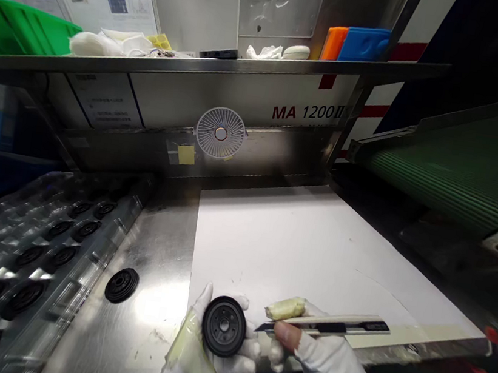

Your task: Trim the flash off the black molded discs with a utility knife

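Observation:
My left hand (204, 352), in a white glove with yellowish tape on it, holds a round black rubber disc (224, 326) with a central hole and several small holes. My right hand (321, 367), also gloved, grips a snap-off utility knife (326, 326) with its blade pointing left, close to the disc's edge but apart from it. A second black disc (121, 285) lies flat on the stainless steel table (163, 242) to the left of my hands.
A clear blister tray (131, 208) holding several black discs lies at left. A white sheet (296, 248) covers the table's right part. Ahead are a small white fan (220, 132) and a steel shelf (201, 64) with a green bin (22, 28). A green ribbed belt (458, 165) runs at right.

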A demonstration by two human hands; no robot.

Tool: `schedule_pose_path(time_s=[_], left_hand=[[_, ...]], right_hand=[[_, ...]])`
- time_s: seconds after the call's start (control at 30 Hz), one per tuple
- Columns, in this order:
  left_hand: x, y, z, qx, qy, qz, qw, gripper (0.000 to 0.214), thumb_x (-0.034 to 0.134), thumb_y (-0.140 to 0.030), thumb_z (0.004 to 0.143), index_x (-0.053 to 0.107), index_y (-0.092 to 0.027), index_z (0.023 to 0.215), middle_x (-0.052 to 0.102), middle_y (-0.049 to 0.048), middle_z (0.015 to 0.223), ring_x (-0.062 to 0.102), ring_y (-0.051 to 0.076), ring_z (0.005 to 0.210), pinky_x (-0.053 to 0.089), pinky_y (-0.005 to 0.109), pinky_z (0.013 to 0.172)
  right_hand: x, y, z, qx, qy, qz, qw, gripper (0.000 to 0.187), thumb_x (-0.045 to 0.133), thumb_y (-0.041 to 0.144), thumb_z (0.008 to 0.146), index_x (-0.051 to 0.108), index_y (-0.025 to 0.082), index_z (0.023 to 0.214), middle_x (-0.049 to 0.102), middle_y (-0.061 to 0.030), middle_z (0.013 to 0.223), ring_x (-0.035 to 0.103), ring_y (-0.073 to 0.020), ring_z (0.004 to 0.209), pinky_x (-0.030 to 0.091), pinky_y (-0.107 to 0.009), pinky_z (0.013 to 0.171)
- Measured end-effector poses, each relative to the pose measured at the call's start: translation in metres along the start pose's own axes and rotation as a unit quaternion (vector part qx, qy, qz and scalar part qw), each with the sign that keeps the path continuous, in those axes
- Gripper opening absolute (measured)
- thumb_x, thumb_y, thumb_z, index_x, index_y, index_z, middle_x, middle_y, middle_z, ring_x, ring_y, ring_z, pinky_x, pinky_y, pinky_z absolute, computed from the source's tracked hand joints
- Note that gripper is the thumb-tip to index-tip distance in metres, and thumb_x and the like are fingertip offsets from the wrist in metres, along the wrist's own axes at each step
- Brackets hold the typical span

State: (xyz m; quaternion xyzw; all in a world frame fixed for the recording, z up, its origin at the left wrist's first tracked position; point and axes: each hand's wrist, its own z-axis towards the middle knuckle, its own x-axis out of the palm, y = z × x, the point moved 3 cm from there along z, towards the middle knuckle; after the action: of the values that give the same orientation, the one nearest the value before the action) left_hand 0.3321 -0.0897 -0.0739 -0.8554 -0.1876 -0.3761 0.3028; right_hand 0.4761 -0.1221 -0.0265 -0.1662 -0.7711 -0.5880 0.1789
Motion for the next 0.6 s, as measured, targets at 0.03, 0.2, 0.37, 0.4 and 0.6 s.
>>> schedule_pose_path(time_s=[0.03,0.2,0.37,0.4,0.6], left_hand=[[0.001,0.0,-0.001,-0.012,-0.012,-0.019,1.0,0.05,0.048,-0.052,0.077,0.057,-0.008,0.1,0.066,0.0138,0.08,0.064,0.029,0.071,0.05,0.034,0.055],[0.011,-0.004,-0.01,0.02,0.052,-0.045,0.997,0.044,0.047,-0.035,0.078,0.05,-0.014,0.116,0.061,0.0124,0.107,0.062,0.032,0.084,0.052,0.04,0.061],[0.007,0.006,-0.008,0.029,0.035,0.034,0.998,0.052,0.041,-0.052,0.081,0.056,-0.008,0.104,0.062,0.0117,0.066,0.056,0.018,0.047,0.037,0.021,0.034],[0.008,0.007,-0.008,0.014,0.038,0.035,0.999,0.054,0.04,-0.054,0.08,0.058,-0.007,0.098,0.061,0.0123,0.063,0.057,0.017,0.047,0.04,0.022,0.037],[0.014,-0.001,-0.014,0.029,0.069,0.012,0.997,0.043,0.038,-0.043,0.083,0.052,-0.013,0.11,0.064,0.0164,0.088,0.063,0.027,0.074,0.049,0.033,0.05]], right_hand=[[0.001,0.0,0.0,-0.004,-0.003,-0.005,1.0,0.02,0.069,0.033,0.073,0.063,0.015,0.075,0.061,-0.0037,0.067,0.057,-0.018,0.064,0.048,-0.031,0.064],[0.007,0.001,0.0,-0.022,0.018,-0.013,1.0,0.021,0.069,0.033,0.073,0.063,0.017,0.085,0.062,-0.0041,0.077,0.059,-0.0198,0.074,0.047,-0.035,0.074],[0.016,-0.01,-0.002,0.035,0.073,0.028,0.996,0.029,0.062,0.039,0.079,0.062,0.012,0.066,0.059,-0.0044,0.066,0.058,-0.0167,0.062,0.047,-0.034,0.069],[0.016,-0.014,-0.001,0.047,0.066,0.03,0.996,0.031,0.062,0.04,0.079,0.062,0.012,0.065,0.059,-0.0045,0.065,0.058,-0.016,0.06,0.047,-0.033,0.067],[0.006,-0.017,0.006,-0.021,0.008,0.0,1.0,0.018,0.07,0.03,0.074,0.064,0.015,0.082,0.065,-0.0053,0.081,0.06,-0.018,0.074,0.047,-0.031,0.071]])
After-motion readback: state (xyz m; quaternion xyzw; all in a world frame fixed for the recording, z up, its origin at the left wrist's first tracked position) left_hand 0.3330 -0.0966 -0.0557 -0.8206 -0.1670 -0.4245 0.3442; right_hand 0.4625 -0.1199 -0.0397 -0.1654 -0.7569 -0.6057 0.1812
